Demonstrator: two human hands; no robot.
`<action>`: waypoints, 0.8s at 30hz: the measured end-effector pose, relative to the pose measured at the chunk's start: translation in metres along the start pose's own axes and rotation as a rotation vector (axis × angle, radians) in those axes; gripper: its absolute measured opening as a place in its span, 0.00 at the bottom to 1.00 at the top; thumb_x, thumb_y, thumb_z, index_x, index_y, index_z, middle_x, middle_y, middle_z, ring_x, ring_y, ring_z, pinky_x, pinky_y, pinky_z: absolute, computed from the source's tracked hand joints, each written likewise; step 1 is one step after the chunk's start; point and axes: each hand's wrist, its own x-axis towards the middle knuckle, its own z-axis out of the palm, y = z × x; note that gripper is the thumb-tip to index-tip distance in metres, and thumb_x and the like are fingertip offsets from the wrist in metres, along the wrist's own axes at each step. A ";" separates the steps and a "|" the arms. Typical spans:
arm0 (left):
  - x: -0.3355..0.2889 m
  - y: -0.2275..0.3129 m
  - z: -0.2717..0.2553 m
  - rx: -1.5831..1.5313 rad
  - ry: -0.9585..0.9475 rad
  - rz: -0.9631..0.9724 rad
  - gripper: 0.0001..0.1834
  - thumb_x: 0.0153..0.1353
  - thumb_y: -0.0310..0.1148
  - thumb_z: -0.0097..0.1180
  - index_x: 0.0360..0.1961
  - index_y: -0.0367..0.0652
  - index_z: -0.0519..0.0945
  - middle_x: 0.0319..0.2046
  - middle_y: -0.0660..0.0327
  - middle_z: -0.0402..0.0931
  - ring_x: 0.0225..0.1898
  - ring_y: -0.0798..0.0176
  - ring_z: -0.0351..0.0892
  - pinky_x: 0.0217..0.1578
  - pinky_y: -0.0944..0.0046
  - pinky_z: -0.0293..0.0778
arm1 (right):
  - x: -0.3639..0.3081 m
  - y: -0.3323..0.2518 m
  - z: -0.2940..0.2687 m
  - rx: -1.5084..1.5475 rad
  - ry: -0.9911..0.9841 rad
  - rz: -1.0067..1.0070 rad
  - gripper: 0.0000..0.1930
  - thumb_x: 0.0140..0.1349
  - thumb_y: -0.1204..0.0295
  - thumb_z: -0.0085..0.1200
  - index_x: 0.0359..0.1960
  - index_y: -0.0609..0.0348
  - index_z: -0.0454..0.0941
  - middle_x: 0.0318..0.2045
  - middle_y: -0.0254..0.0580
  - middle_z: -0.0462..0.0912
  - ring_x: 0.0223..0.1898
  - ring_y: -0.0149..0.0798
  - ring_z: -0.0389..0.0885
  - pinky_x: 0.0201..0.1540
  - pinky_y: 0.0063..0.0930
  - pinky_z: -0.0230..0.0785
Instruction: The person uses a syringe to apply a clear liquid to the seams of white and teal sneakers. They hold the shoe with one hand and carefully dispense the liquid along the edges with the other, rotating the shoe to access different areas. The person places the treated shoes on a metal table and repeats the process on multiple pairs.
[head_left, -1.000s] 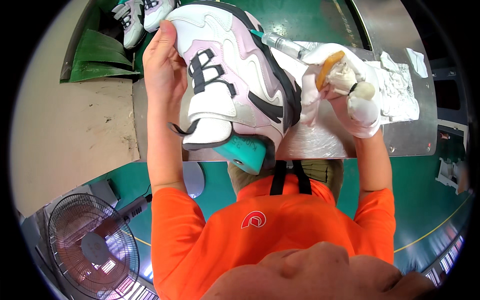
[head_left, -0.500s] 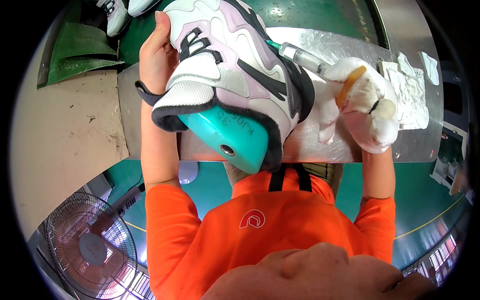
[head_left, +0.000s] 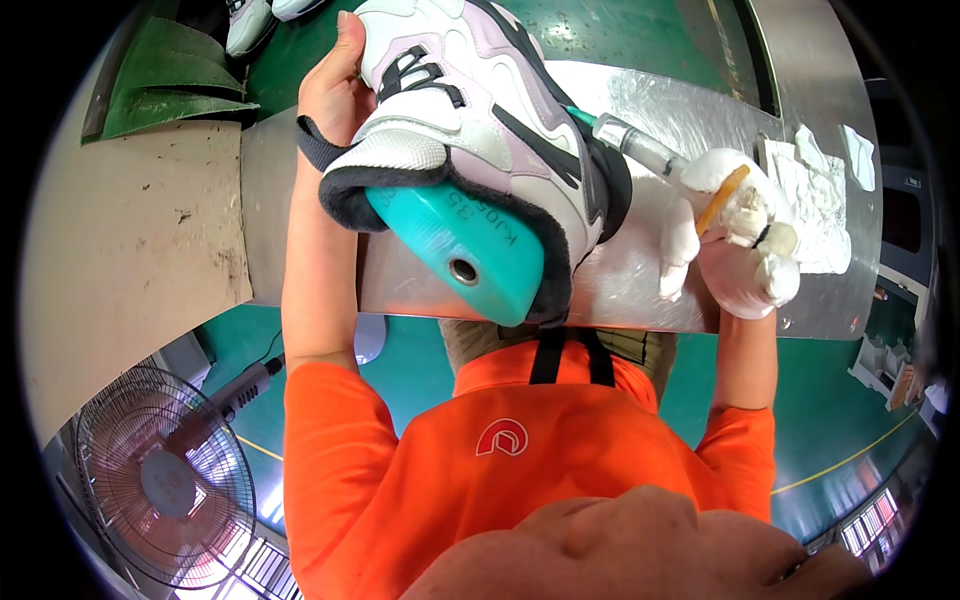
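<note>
A white, lilac and black sneaker (head_left: 480, 125) is held tilted over the metal table, its heel end toward me. A teal shoe last (head_left: 490, 235) with a metal-ringed hole fills its opening. Bare, my left hand (head_left: 337, 95) grips the shoe from its left side, thumb up and the other fingers hidden behind it. My right hand (head_left: 745, 240), in a white glove, is closed around a clear syringe (head_left: 640, 147). The syringe's green tip meets the edge between the upper and the black sole on the shoe's right side. A tan band crosses the gloved fingers.
White cloths (head_left: 815, 205) lie on the metal table (head_left: 640, 290) at the right. Beyond it runs a green surface (head_left: 600, 35), with more shoes (head_left: 248, 25) at the far left. A cardboard-coloured panel (head_left: 140, 220) and a standing fan (head_left: 165, 480) are on the left.
The sneaker has shifted slightly right in the picture, still in my left hand. My right hand and the syringe have moved a little right and down with it, the tip staying at the sole edge.
</note>
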 end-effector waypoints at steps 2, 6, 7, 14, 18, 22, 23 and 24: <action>-0.001 0.000 -0.002 -0.035 -0.047 -0.013 0.26 0.69 0.51 0.48 0.51 0.35 0.76 0.45 0.54 0.81 0.45 0.58 0.82 0.46 0.60 0.79 | 0.001 0.002 0.000 0.058 -0.047 -0.035 0.37 0.49 0.54 0.62 0.49 0.81 0.71 0.32 0.55 0.80 0.26 0.43 0.81 0.39 0.32 0.77; 0.003 0.001 -0.008 -0.016 -0.105 0.007 0.27 0.69 0.51 0.47 0.51 0.35 0.76 0.45 0.55 0.81 0.45 0.59 0.82 0.47 0.60 0.78 | -0.003 0.000 -0.011 0.165 -0.060 -0.104 0.35 0.52 0.54 0.60 0.51 0.76 0.70 0.36 0.56 0.79 0.29 0.44 0.80 0.43 0.36 0.76; 0.000 0.004 -0.001 0.001 -0.148 0.029 0.27 0.69 0.52 0.46 0.50 0.35 0.76 0.44 0.54 0.81 0.45 0.59 0.82 0.47 0.61 0.78 | -0.007 -0.004 -0.019 0.190 -0.053 -0.128 0.35 0.52 0.54 0.60 0.53 0.73 0.69 0.37 0.56 0.78 0.30 0.45 0.80 0.41 0.36 0.76; -0.037 0.018 0.096 0.350 -0.292 0.521 0.30 0.54 0.32 0.69 0.55 0.33 0.71 0.47 0.54 0.77 0.46 0.65 0.78 0.48 0.66 0.75 | -0.017 -0.070 -0.032 -0.061 0.134 -0.393 0.29 0.59 0.53 0.54 0.57 0.59 0.67 0.49 0.46 0.72 0.48 0.43 0.72 0.46 0.41 0.70; -0.065 0.005 0.145 0.569 -0.382 0.712 0.43 0.46 0.31 0.74 0.62 0.34 0.63 0.48 0.54 0.76 0.48 0.63 0.77 0.50 0.65 0.74 | -0.015 -0.124 0.038 -0.695 0.474 -0.485 0.23 0.64 0.69 0.48 0.58 0.68 0.63 0.35 0.42 0.78 0.39 0.39 0.81 0.54 0.28 0.67; -0.089 -0.011 0.174 0.611 -0.479 0.811 0.50 0.43 0.32 0.74 0.64 0.33 0.57 0.46 0.53 0.76 0.47 0.61 0.78 0.50 0.64 0.74 | -0.026 -0.151 0.057 -0.864 0.529 -0.556 0.25 0.57 0.73 0.60 0.55 0.65 0.66 0.41 0.42 0.79 0.47 0.38 0.82 0.47 0.26 0.73; -0.093 -0.015 0.179 0.610 -0.496 0.829 0.50 0.43 0.32 0.74 0.64 0.33 0.56 0.46 0.54 0.77 0.47 0.61 0.78 0.50 0.64 0.74 | -0.029 -0.155 0.060 -0.941 0.492 -0.553 0.24 0.61 0.71 0.57 0.56 0.66 0.66 0.41 0.42 0.79 0.44 0.32 0.81 0.48 0.21 0.70; -0.097 -0.019 0.182 0.635 -0.484 0.841 0.51 0.42 0.33 0.74 0.64 0.33 0.56 0.46 0.54 0.77 0.47 0.61 0.79 0.50 0.64 0.74 | -0.024 -0.153 0.070 -1.107 0.631 -0.520 0.27 0.58 0.68 0.62 0.56 0.64 0.67 0.42 0.40 0.79 0.42 0.28 0.79 0.45 0.21 0.71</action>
